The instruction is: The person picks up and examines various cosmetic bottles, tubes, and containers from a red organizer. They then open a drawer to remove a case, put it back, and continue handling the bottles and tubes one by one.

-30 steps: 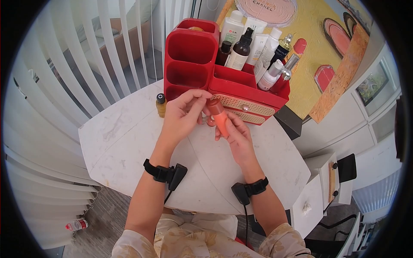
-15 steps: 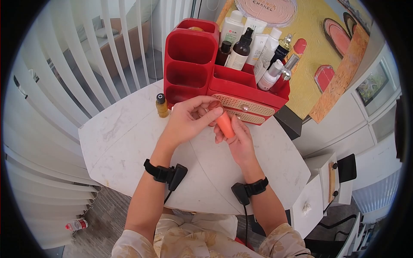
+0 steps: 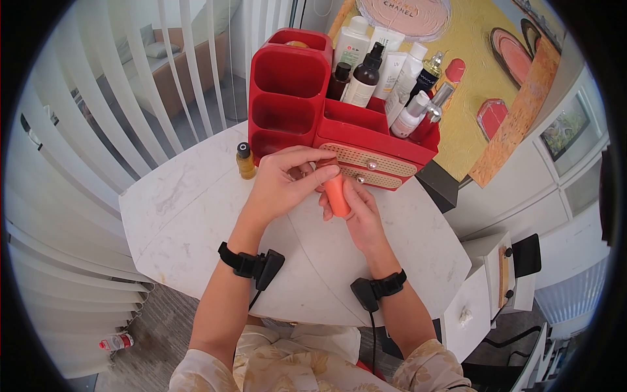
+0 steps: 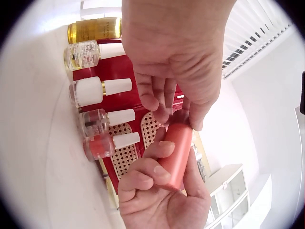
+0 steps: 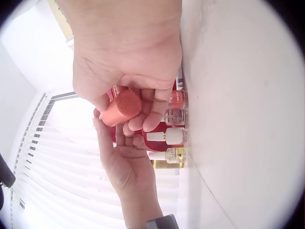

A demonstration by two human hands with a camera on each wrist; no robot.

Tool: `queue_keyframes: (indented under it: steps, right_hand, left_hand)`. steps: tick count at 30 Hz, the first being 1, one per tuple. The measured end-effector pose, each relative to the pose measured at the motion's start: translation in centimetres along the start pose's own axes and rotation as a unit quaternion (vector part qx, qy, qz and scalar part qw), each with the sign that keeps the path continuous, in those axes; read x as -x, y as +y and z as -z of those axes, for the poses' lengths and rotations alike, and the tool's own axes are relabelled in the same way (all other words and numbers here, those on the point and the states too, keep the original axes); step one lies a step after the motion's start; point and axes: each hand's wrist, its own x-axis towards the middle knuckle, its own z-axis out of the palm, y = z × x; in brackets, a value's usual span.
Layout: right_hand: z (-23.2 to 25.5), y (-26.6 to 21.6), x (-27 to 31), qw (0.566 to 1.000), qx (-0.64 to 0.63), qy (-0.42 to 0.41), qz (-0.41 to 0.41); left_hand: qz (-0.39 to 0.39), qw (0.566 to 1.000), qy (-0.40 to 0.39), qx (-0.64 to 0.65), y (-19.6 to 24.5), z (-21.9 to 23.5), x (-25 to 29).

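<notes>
An orange tube (image 3: 336,196) with a darker reddish-brown cap is between both hands, above the marble table in front of the red organizer (image 3: 287,85). The right hand (image 3: 364,219) grips its orange body, fingers curled round it. At the cap end, the left hand (image 3: 277,186) pinches the cap between thumb and fingers. In the left wrist view the tube (image 4: 176,155) stands tilted, its cap (image 4: 180,117) partly hidden by the left fingers. The right wrist view shows the tube's flat end (image 5: 128,104).
Behind the hands, small white-capped polish bottles (image 4: 89,90) line the organizer's front. A yellow bottle (image 3: 245,161) stands at its left. Several skincare bottles (image 3: 362,81) fill its right side. The marble table (image 3: 176,215) extends around; a painting (image 3: 470,124) leans behind.
The left hand's thumb and fingers have closed on the tube's cap. The tube has turned more upright and moved slightly toward the person, with the right hand still gripping it.
</notes>
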Motion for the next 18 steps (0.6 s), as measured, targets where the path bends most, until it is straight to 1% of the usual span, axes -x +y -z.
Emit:
queue_keyframes:
  steps: [5,8,11,14,18]
  right_hand:
    - [0.03,0.12,-0.07,1.000,-0.001,0.001,0.000]
    - [-0.10,0.09,-0.05,1.000,0.003,0.010,-0.002]
    - [-0.16,0.05,-0.05,1.000,0.004,0.009,-0.001]
    - [-0.22,-0.01,-0.09,1.000,0.010,0.010,0.011]
    - [-0.50,-0.11,-0.22,0.999,0.009,0.003,0.053]
  left_hand:
    - [-0.026,1.000,0.013,-0.008,-0.24,-0.02,-0.21]
    - [-0.001,1.000,0.015,-0.003,0.05,0.03,-0.15]
    - [-0.001,1.000,0.016,0.013,-0.20,0.11,-0.14]
    - [0.029,0.999,0.015,0.023,-0.46,0.23,-0.08]
    - [0.025,0.999,0.016,0.033,0.00,-0.05,-0.02]
